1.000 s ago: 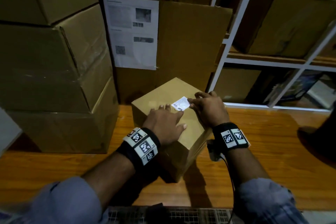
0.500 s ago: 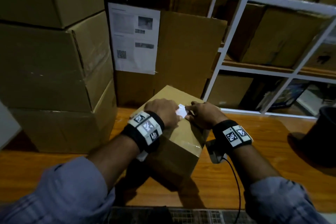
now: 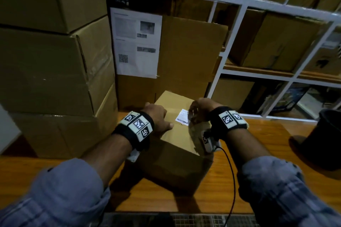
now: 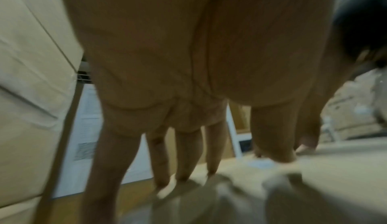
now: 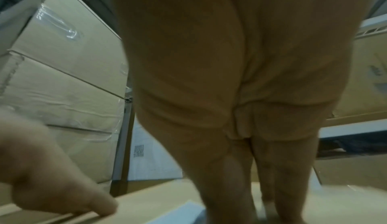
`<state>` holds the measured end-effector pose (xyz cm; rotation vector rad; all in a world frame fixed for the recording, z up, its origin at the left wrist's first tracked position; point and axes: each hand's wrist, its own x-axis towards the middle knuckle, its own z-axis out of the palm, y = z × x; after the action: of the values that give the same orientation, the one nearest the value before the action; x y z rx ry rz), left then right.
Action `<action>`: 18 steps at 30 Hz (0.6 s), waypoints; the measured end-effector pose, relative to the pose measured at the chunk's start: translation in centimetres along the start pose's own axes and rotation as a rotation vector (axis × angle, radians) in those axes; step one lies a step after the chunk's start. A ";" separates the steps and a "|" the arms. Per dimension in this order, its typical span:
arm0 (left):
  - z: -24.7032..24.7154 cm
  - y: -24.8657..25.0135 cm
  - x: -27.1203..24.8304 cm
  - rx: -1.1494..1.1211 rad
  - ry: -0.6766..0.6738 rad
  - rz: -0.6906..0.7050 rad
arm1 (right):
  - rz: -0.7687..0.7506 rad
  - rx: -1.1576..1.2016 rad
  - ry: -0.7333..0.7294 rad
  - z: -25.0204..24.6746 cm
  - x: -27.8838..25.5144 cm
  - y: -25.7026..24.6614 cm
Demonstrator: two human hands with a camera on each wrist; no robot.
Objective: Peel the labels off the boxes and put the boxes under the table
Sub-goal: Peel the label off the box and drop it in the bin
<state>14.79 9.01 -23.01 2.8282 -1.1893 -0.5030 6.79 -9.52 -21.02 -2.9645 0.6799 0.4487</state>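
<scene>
The small cardboard box (image 3: 177,134) stands on the wooden bench (image 3: 258,180), turned corner-on to the person, just in front of the big stacked cartons (image 3: 55,79) and a leaning cardboard sheet with a printed notice (image 3: 136,42) on it. Its white barcode label (image 3: 182,117) lies on the top face, near the right edge. The left hand (image 3: 156,118) rests spread on the top with straight fingers, pressing the box down, its grip holding nothing. The right hand (image 3: 199,110) is curled at the label's right edge; it looks to be picking at that edge, but whether the grip has the paper pinched I cannot tell. The box is likely light and stiff, so it would slide under a sideways pull unless held down. The label is thin paper that probably tears; take it by a lifted corner and draw it back low and slowly. For carrying, the two opposite side faces are the places to hold. The head view alone shows the label's print and the layout. The left wrist view shows straight fingers (image 4: 184,153) touching the cardboard top. The right wrist view shows a pale label edge (image 5: 184,211) just under that hand's fingers (image 5: 226,186), though blurred.
</scene>
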 end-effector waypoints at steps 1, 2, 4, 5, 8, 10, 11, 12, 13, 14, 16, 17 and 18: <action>0.3 0.1 0.0 -0.033 -0.008 -0.001 | 0.016 0.024 0.004 0.2 0.0 0.1; 0.6 0.2 0.0 -0.051 -0.020 -0.002 | 0.020 0.042 0.016 0.4 0.0 0.2; 0.9 0.6 -0.4 -0.044 -0.034 0.018 | 0.005 0.043 0.051 0.8 -0.1 0.7; 0.7 0.8 -0.7 -0.040 -0.043 0.030 | 0.003 0.045 0.067 0.9 -0.3 1.0; -0.9 0.8 -0.6 -0.056 -0.075 0.044 | 0.041 0.047 0.104 1.0 -0.9 1.3; -2.3 0.8 -0.2 -0.124 -0.058 0.027 | 0.072 0.058 0.122 1.0 -1.0 1.3; -2.9 0.8 0.2 -0.171 -0.037 0.033 | 0.085 0.084 0.136 1.0 -1.0 1.3; -3.2 0.8 0.8 -0.221 -0.024 0.046 | 0.093 0.100 0.147 1.0 -1.0 1.3; -3.4 0.8 1.4 -0.260 -0.022 0.069 | 0.091 0.102 0.155 1.0 -1.1 1.4; -3.5 0.9 1.9 -0.258 -0.042 0.090 | 0.085 0.095 0.163 1.0 -1.1 1.4; -3.1 0.9 3.2 -0.142 -0.065 0.128 | 0.073 0.130 0.175 1.1 -1.2 1.7; -3.0 1.0 3.9 -0.066 -0.070 0.145 | 0.072 0.161 0.177 1.1 -1.2 1.8; -2.9 1.2 4.3 -0.008 -0.070 0.156 | 0.070 0.176 0.184 1.1 -1.2 1.9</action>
<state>17.67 4.83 -21.26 2.7030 -1.4027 -0.5999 4.62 -10.58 -21.73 -2.8439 0.7973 0.1128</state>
